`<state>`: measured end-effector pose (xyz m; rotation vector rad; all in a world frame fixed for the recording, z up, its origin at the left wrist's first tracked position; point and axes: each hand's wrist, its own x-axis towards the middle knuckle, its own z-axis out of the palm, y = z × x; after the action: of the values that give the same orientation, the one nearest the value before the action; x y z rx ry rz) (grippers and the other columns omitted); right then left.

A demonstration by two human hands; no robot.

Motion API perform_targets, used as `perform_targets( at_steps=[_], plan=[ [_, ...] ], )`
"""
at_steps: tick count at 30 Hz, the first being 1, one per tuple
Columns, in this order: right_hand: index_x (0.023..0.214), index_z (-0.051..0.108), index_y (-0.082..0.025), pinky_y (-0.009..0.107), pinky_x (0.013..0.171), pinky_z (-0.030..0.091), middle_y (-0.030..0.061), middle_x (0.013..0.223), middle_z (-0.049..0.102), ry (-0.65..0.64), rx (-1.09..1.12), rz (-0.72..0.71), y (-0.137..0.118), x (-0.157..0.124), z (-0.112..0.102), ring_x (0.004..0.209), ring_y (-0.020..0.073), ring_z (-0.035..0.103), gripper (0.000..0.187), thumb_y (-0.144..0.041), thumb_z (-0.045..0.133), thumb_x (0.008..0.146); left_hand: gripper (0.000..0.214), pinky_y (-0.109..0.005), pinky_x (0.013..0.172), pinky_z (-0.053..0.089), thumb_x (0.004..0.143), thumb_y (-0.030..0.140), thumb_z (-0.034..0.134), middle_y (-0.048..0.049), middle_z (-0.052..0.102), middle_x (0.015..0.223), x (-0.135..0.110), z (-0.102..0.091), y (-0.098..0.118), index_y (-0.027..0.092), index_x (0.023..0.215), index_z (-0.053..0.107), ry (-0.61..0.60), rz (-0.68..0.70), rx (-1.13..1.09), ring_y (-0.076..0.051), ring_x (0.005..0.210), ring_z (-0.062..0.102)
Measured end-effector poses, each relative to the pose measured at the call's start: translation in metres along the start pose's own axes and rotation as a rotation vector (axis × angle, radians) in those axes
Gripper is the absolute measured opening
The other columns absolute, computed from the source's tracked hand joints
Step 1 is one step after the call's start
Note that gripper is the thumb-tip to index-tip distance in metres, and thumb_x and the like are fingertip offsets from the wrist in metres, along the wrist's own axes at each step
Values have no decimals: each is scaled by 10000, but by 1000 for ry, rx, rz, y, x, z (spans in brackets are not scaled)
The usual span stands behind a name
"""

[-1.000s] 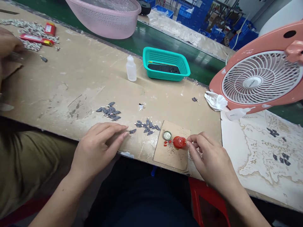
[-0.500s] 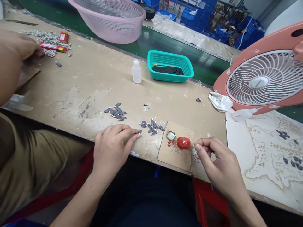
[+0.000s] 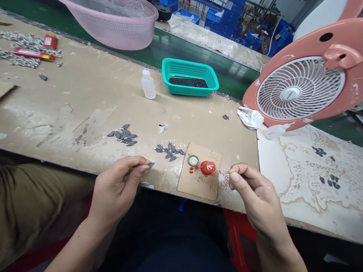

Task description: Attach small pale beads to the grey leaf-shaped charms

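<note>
Nearest us, the front edge of the table point(image 3: 195, 121) slants down to the right; both our forearms come in over it. Left hand point(image 3: 117, 185), just above that edge, pinches one dark leaf-shaped piece point(image 3: 151, 164) between thumb and forefinger. Right hand point(image 3: 255, 189) has thumb and forefinger drawn together by the bead pile point(image 3: 225, 179); we can't tell whether they meet or grip anything. Between our hands there's room to move sideways, with the cardboard point(image 3: 201, 187) lying near the front edge, bead pile just off its right side.

On the cardboard: bottle cap point(image 3: 193, 161), hollow side up, pale inside; red bits point(image 3: 191, 170) next to it; red cup-like piece point(image 3: 208, 167), contents unclear. Nearer leaf pile point(image 3: 170, 150) sits just left of the cardboard, second leaf pile point(image 3: 124, 136) further left. Behind them, a wide stretch of tabletop up to the squeeze bottle point(image 3: 148, 86), upright, fill level not readable. Beside it, green basket point(image 3: 190, 90) holds a black flat device point(image 3: 184, 81) and a thin yellow-tipped stick. Right, pink fan point(image 3: 290, 93) bounds our reach. Farthest, pink basket point(image 3: 121, 34); inside mostly hidden.
</note>
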<state>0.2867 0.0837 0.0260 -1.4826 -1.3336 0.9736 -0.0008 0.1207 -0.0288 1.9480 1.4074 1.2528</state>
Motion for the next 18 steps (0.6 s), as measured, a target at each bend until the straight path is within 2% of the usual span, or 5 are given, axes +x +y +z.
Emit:
perform_targets(
  at_steps=[2, 5, 8, 13, 18],
  plan=[
    [870, 631, -246, 169, 593, 421, -48, 710, 537, 9, 21, 4, -1, -3, 2, 658, 84, 488, 154, -366, 609, 964, 133, -244, 646, 511, 934, 145, 603, 10, 635, 932, -1, 5, 9, 245, 1010, 648, 1, -45, -168, -124, 735, 638],
    [883, 626, -255, 172, 564, 410, -45, 714, 527, 30, 5, -11, -4, -8, 4, 668, 91, 492, 135, -346, 593, 976, 169, -217, 734, 538, 895, 96, 647, 6, 651, 935, 0, 13, 26, 248, 958, 683, -32, -42, -273, -134, 868, 645],
    [919, 616, -260, 188, 584, 427, -43, 754, 542, 47, -71, -63, -4, -11, 6, 674, 94, 507, 99, -313, 571, 990, 246, -170, 765, 562, 852, 115, 724, 19, 695, 944, 1, 21, 39, 286, 1029, 719, -54, -160, -384, -114, 865, 668],
    [903, 599, -217, 239, 651, 432, -14, 811, 560, 63, -482, -250, 11, -10, 5, 707, 114, 526, 98, -218, 550, 988, 151, -93, 684, 567, 837, 209, 776, 32, 739, 861, 2, 27, 44, 301, 956, 766, -158, -404, -687, -79, 749, 700],
    [946, 599, -151, 301, 657, 418, 49, 830, 585, -12, -924, -509, 40, -13, 6, 738, 173, 546, 130, -160, 486, 1009, 46, -169, 646, 606, 862, 261, 757, 39, 723, 795, 2, 29, 45, 294, 894, 749, -110, -532, -931, -104, 706, 693]
  ],
)
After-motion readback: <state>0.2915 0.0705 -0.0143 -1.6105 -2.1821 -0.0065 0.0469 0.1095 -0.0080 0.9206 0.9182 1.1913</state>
